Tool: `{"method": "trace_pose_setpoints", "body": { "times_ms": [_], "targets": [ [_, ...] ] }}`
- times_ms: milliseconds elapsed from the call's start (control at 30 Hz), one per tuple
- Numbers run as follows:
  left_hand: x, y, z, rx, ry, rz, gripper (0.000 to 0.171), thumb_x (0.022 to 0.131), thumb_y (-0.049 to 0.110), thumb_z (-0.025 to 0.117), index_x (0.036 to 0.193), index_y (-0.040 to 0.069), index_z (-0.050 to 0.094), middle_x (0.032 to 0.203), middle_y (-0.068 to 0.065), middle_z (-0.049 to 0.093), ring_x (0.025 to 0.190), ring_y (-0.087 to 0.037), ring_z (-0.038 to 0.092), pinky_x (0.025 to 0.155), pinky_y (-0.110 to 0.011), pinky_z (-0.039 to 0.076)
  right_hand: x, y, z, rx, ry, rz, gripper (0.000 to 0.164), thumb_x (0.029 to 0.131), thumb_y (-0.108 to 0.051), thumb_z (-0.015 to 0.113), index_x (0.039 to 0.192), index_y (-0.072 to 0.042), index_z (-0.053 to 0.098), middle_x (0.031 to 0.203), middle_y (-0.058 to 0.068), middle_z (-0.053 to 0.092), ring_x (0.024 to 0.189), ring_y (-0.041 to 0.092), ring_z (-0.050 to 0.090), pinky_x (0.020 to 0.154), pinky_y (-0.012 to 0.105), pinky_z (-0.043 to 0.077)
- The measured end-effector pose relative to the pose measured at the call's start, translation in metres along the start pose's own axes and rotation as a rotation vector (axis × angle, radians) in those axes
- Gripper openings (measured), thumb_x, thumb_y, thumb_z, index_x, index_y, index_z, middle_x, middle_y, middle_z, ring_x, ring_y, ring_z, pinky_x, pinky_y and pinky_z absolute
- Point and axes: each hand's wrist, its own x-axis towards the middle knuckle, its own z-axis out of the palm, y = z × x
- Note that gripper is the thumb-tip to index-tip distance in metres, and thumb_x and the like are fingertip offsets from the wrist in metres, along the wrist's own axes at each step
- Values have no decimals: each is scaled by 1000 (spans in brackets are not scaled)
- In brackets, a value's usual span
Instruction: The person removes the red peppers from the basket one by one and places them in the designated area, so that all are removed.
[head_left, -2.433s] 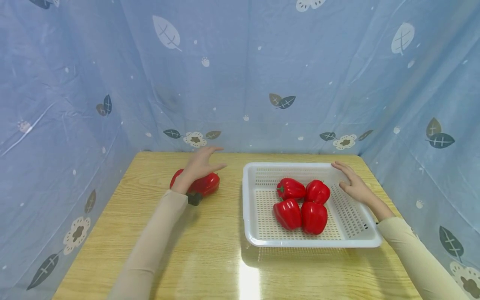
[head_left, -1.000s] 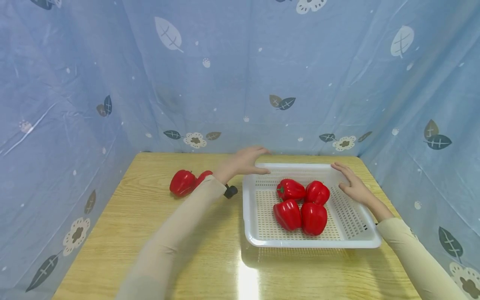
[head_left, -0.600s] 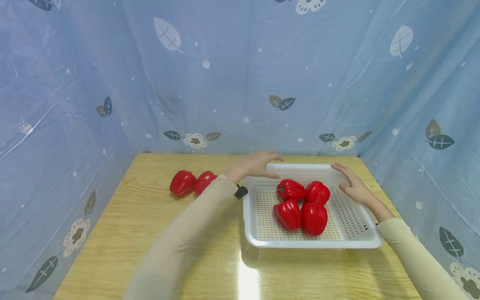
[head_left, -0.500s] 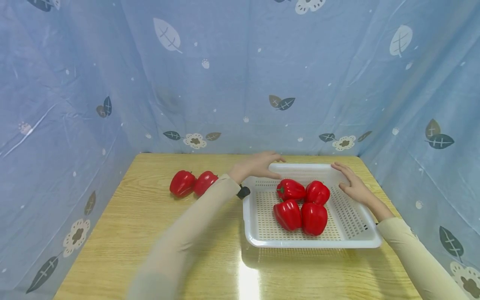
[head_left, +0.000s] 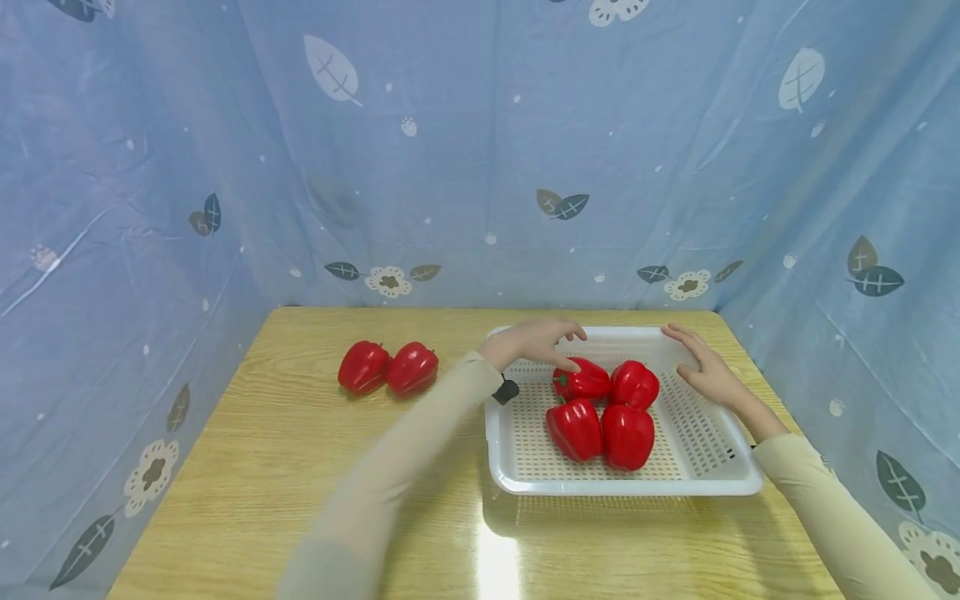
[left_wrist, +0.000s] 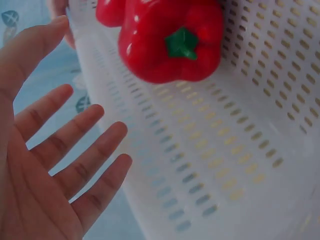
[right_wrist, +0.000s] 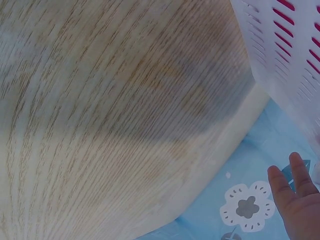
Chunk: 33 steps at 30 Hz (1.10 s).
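Observation:
My left hand (head_left: pixel 534 340) hovers over the back left part of a white plastic basket (head_left: pixel 600 487), its thumb overlapping a red bell pepper (head_left: pixel 588 382) with a green stem. In the left wrist view the fingers (left_wrist: pixel 85 167) are spread and nothing lies between them; that pepper (left_wrist: pixel 150 42) sits beyond the thumb. Several red bell peppers (head_left: pixel 628 437) are grouped in the basket. At the basket's back right corner, my right hand (head_left: pixel 708 377) has its fingertips right at the rim and holds nothing. Part of this hand (right_wrist: pixel 300 212) shows in the right wrist view.
Two more red bell peppers, one (head_left: pixel 364 367) beside the other (head_left: pixel 412 369), lie on the wooden table (head_left: pixel 300 483) left of the basket. Blue patterned cloth (head_left: pixel 450 150) hangs behind the table and along both sides. A black wrist camera (head_left: pixel 506 391) sits under my left wrist.
My left hand has moved right, from above the two peppers on the table to over the basket, and has lowered slightly toward the back left pepper. The right hand stays at the rim.

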Motion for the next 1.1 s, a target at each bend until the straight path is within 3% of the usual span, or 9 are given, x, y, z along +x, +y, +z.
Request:
{"method": "trace_pose_setpoints", "body": {
  "times_ms": [267,567,1100],
  "targets": [
    [11,8,15,55,-72,-56,59,83,40,65,133,16,46,126,-2,52,114,-15,50,89,-26,46,0,-2,-1,-8,-3,8,61,81,10,48,140,1,34,145,29,22,130,54,18,89,77,19],
    [17,13,28,162,-96,-82,54,82,43,66,128,20,50,118,5,54,105,-8,51,89,-21,44,0,0,-1,0,-8,5,62,80,10,46,140,0,33,146,28,21,130,54,18,90,77,19],
    [18,18,36,194,-55,-99,51,80,38,70,124,22,50,114,2,53,99,-9,52,81,-21,47,0,1,-1,6,-4,-9,61,82,10,48,140,1,33,145,30,21,130,54,17,90,77,18]
  ]
}}
